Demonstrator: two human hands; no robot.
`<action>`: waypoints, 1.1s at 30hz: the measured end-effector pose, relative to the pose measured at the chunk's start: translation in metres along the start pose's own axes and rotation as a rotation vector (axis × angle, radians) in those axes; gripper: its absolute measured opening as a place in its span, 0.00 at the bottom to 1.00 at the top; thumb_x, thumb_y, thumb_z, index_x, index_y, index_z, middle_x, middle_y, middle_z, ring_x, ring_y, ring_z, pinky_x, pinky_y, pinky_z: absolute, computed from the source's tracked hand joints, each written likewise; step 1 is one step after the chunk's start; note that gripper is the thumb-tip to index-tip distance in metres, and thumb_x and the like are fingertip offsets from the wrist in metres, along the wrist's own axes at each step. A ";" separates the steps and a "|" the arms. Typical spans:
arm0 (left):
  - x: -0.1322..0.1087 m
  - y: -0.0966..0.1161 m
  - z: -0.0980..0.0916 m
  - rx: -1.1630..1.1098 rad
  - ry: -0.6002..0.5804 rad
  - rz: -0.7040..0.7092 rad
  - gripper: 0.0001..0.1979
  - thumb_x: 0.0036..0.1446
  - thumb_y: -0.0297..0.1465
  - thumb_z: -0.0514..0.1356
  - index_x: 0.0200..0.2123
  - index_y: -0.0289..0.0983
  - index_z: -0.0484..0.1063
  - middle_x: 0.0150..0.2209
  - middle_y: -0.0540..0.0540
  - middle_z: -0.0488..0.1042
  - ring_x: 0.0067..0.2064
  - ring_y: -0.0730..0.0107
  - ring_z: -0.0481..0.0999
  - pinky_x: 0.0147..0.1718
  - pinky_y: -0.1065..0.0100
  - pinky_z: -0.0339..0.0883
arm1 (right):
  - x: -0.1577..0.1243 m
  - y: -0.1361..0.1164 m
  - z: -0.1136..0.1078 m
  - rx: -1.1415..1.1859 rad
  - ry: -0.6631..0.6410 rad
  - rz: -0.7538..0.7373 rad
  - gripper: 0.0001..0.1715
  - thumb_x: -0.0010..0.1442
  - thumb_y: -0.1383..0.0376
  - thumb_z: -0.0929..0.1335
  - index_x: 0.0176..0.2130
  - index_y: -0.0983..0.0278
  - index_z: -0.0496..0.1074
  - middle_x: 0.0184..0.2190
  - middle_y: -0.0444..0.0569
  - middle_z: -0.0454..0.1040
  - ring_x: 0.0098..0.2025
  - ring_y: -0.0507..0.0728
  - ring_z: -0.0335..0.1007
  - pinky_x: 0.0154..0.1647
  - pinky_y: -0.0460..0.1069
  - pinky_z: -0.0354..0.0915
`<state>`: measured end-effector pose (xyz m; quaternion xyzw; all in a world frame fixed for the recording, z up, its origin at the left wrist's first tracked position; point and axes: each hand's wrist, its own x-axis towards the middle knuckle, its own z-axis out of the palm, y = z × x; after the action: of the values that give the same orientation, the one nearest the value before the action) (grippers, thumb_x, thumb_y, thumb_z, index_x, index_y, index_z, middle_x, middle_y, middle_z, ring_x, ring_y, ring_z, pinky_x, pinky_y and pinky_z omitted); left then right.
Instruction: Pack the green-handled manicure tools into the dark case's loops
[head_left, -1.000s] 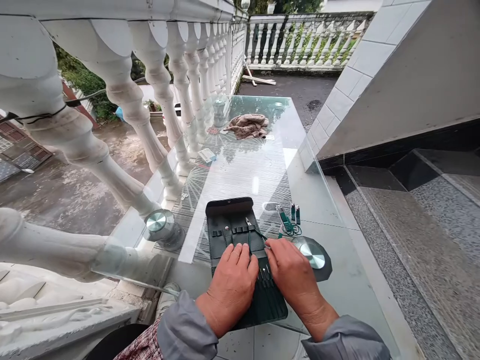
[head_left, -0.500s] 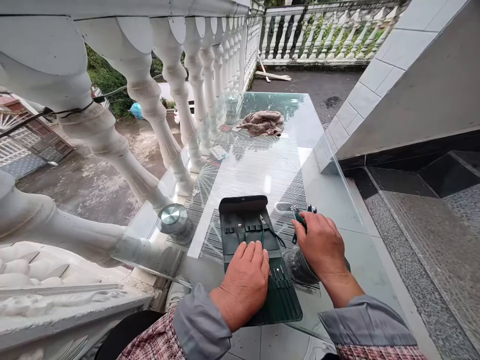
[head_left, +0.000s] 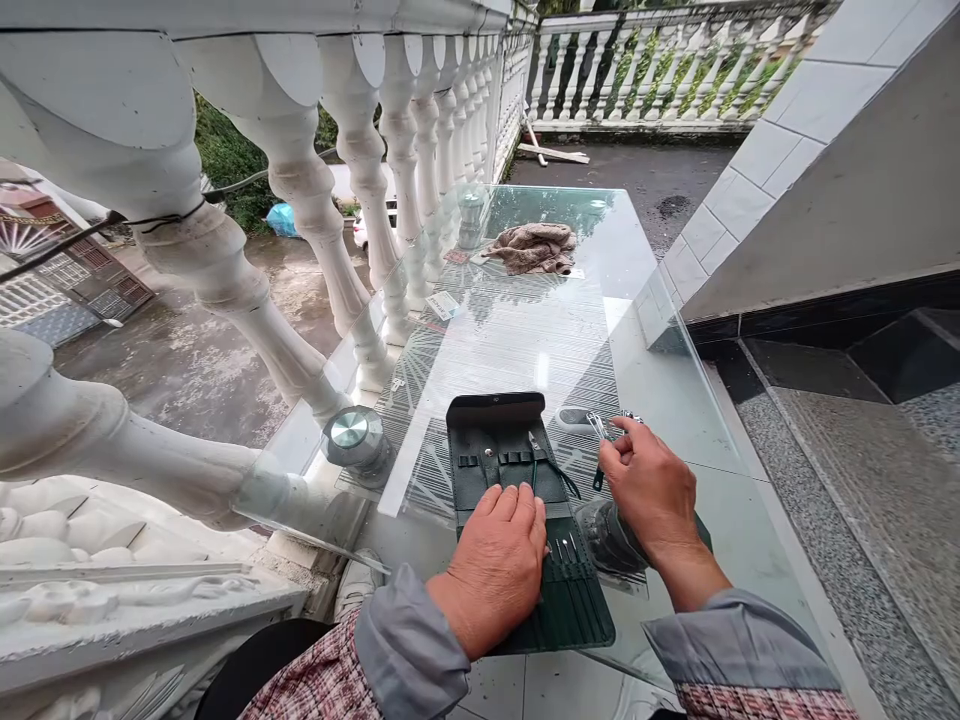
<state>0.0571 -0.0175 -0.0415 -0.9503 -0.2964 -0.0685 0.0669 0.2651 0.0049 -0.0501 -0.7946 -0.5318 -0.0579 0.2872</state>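
Head cam shows a person at a glass-topped bench (head_left: 645, 400), with the left hand (head_left: 491, 570) lying open and palm-down on a dark green folding manicure case (head_left: 517, 470). The case sits open near the front of the bench, a bit right of centre. The right hand (head_left: 651, 495) is raised just right of the case, fingers curled and pinching what looks like a small steel nail clipper (head_left: 598, 427), with a dark end poking out below. The fingers hide most of it, so it's hard to be sure of the exact tool. It should be light, stiff and a little slick, so the body between thumb and forefinger looks like the spot to grab. The case looks soft and floppy and could skate on glass, so pressing it flat makes sense. Small picks (head_left: 566, 548) sit in the near flap, thin scissors (head_left: 536, 455) in the far one. A crumpled brown towel (head_left: 534, 250) lies way off at the far end.
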 end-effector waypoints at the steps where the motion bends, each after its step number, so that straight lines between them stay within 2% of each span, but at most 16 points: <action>1: 0.000 0.000 0.000 0.000 0.003 -0.001 0.20 0.66 0.32 0.47 0.55 0.28 0.65 0.55 0.34 0.68 0.54 0.56 0.69 0.52 0.56 0.59 | 0.000 0.001 0.000 0.026 -0.002 0.026 0.18 0.55 0.63 0.62 0.45 0.63 0.70 0.27 0.46 0.73 0.30 0.57 0.66 0.29 0.49 0.54; 3: 0.000 0.000 0.000 -0.003 0.006 0.000 0.19 0.66 0.33 0.48 0.54 0.28 0.65 0.55 0.35 0.68 0.54 0.56 0.69 0.52 0.57 0.59 | 0.001 0.003 0.000 0.043 -0.012 0.038 0.18 0.56 0.62 0.61 0.44 0.63 0.71 0.26 0.45 0.72 0.29 0.56 0.66 0.29 0.49 0.53; 7: 0.000 -0.001 -0.001 -0.010 0.015 0.007 0.19 0.65 0.33 0.48 0.54 0.28 0.66 0.55 0.34 0.68 0.53 0.56 0.69 0.51 0.57 0.59 | 0.001 0.003 0.001 -0.018 -0.025 -0.046 0.16 0.57 0.63 0.60 0.41 0.64 0.73 0.29 0.49 0.74 0.31 0.56 0.66 0.29 0.49 0.53; 12: 0.001 0.000 0.001 -0.015 -0.001 0.019 0.19 0.65 0.32 0.48 0.54 0.26 0.64 0.54 0.32 0.68 0.53 0.56 0.69 0.52 0.57 0.59 | -0.005 0.002 0.004 -0.139 -0.036 -0.167 0.17 0.60 0.63 0.61 0.44 0.67 0.73 0.32 0.54 0.74 0.34 0.59 0.66 0.31 0.50 0.55; 15: 0.002 -0.001 0.000 -0.030 0.003 0.041 0.19 0.65 0.31 0.48 0.54 0.25 0.64 0.53 0.32 0.69 0.53 0.57 0.69 0.52 0.57 0.61 | -0.006 0.002 0.005 -0.093 -0.042 -0.146 0.20 0.60 0.63 0.60 0.47 0.68 0.72 0.35 0.56 0.74 0.35 0.60 0.67 0.32 0.51 0.57; 18: 0.003 -0.009 -0.006 -0.113 0.053 -0.002 0.18 0.65 0.30 0.48 0.54 0.27 0.64 0.53 0.34 0.69 0.52 0.59 0.70 0.52 0.59 0.63 | -0.003 -0.002 0.000 0.128 -0.007 0.001 0.21 0.58 0.61 0.62 0.47 0.66 0.72 0.36 0.55 0.74 0.36 0.60 0.68 0.34 0.53 0.61; 20: 0.003 -0.020 -0.012 -0.191 0.104 -0.128 0.18 0.64 0.29 0.49 0.55 0.28 0.63 0.54 0.34 0.68 0.53 0.59 0.69 0.52 0.59 0.64 | 0.000 -0.007 -0.006 0.410 -0.009 0.183 0.22 0.56 0.57 0.65 0.47 0.65 0.73 0.34 0.52 0.73 0.32 0.57 0.67 0.34 0.53 0.63; 23: 0.003 -0.038 -0.019 -0.293 0.145 -0.388 0.20 0.63 0.29 0.50 0.57 0.30 0.60 0.55 0.35 0.66 0.54 0.59 0.67 0.52 0.58 0.65 | 0.002 -0.015 -0.018 0.942 -0.063 0.447 0.26 0.51 0.55 0.70 0.48 0.63 0.71 0.30 0.45 0.70 0.27 0.52 0.65 0.29 0.51 0.66; 26: 0.005 -0.051 -0.020 -0.383 0.094 -0.504 0.22 0.60 0.28 0.55 0.58 0.32 0.59 0.54 0.38 0.68 0.54 0.59 0.68 0.52 0.58 0.65 | 0.002 -0.019 -0.028 1.318 -0.156 0.556 0.24 0.46 0.57 0.74 0.43 0.62 0.71 0.31 0.44 0.70 0.28 0.50 0.65 0.25 0.47 0.66; 29: 0.008 -0.053 -0.016 -0.428 0.056 -0.525 0.25 0.57 0.27 0.57 0.58 0.34 0.58 0.52 0.40 0.69 0.51 0.60 0.69 0.51 0.58 0.65 | 0.000 -0.021 -0.033 1.475 -0.276 0.614 0.21 0.44 0.59 0.75 0.38 0.62 0.70 0.33 0.44 0.70 0.26 0.47 0.63 0.20 0.43 0.63; 33: 0.013 -0.051 -0.013 -0.514 0.106 -0.553 0.27 0.55 0.23 0.57 0.58 0.36 0.58 0.50 0.41 0.71 0.47 0.63 0.71 0.48 0.60 0.67 | -0.004 -0.031 -0.038 1.491 -0.293 0.622 0.22 0.40 0.60 0.77 0.34 0.63 0.69 0.28 0.41 0.65 0.21 0.44 0.54 0.12 0.39 0.52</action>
<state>0.0373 0.0291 -0.0220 -0.8153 -0.5109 -0.2051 -0.1793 0.2446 -0.0094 -0.0078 -0.5057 -0.2180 0.4974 0.6703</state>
